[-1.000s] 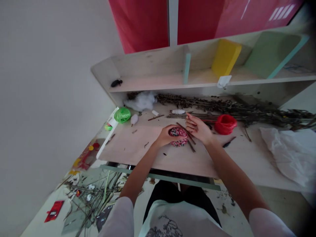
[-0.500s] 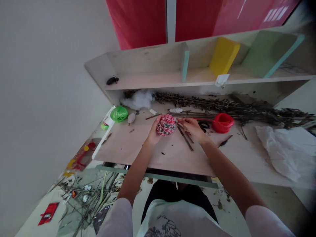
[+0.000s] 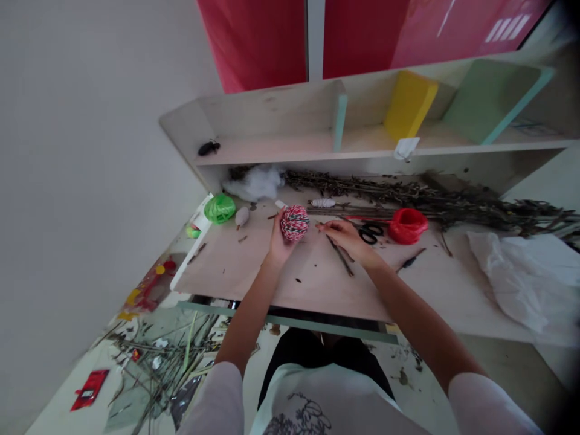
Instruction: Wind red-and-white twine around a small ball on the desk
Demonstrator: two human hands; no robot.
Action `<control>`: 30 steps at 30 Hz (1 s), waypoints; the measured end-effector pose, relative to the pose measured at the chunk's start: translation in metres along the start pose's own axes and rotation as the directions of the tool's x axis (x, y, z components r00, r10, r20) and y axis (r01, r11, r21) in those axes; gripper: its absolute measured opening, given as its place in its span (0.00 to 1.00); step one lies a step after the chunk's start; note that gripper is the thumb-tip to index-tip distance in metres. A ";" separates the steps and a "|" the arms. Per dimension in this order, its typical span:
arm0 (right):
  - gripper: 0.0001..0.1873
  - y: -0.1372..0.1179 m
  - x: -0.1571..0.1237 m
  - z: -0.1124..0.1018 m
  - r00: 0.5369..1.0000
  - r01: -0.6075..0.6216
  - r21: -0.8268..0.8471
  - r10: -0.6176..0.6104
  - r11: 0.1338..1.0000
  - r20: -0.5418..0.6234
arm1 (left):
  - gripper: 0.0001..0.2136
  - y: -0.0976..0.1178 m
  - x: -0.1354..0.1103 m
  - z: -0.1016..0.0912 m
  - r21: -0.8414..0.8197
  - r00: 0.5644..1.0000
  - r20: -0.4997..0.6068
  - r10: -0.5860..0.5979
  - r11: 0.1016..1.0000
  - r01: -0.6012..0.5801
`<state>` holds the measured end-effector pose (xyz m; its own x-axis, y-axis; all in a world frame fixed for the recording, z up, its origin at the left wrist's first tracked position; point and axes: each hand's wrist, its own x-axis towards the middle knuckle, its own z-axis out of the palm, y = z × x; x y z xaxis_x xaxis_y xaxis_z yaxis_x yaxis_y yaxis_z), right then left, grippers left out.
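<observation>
Pale wooden tabletop [image 3: 226, 269] stretches under both forearms. The left hand [image 3: 278, 243] curls its fingers around a round ball of red, white and dark twine [image 3: 294, 223], lifting it clear of the board. The right hand [image 3: 345, 237], nearby, points its slightly parted, seemingly empty fingers toward the ball, above a thin brown twig [image 3: 339, 257].

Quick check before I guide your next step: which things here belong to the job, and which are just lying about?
In use: left hand holding a ball of red-and-white twine; right hand beside it, above loose twigs.

Lying about: black scissors; red twine bundle; green twine bundle; white plastic sheet.
</observation>
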<state>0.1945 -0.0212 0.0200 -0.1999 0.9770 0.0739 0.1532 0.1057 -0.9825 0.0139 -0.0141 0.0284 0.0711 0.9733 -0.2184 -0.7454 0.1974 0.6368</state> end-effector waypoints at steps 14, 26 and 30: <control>0.16 0.005 0.002 0.005 0.995 -0.020 -0.010 0.021 1.000 0.095 | 0.18 0.006 0.007 -0.007 -0.121 0.994 -0.085 -0.065 0.991 0.055; 0.20 0.002 -0.004 0.014 0.967 -0.013 -0.022 0.018 1.000 0.255 | 0.23 -0.008 0.010 -0.008 0.257 0.931 -0.291 0.220 0.955 -0.145; 0.21 -0.008 -0.009 0.015 0.956 -0.038 -0.003 0.038 0.999 0.291 | 0.24 -0.013 0.006 -0.005 0.516 0.854 -0.212 0.475 0.797 -0.315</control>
<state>0.1805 -0.0339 0.0243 -0.4668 0.8842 -0.0162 0.1641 0.0686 -0.9841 0.0210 -0.0114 0.0152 -0.4340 0.9000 -0.0405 -0.2743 -0.0891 0.9575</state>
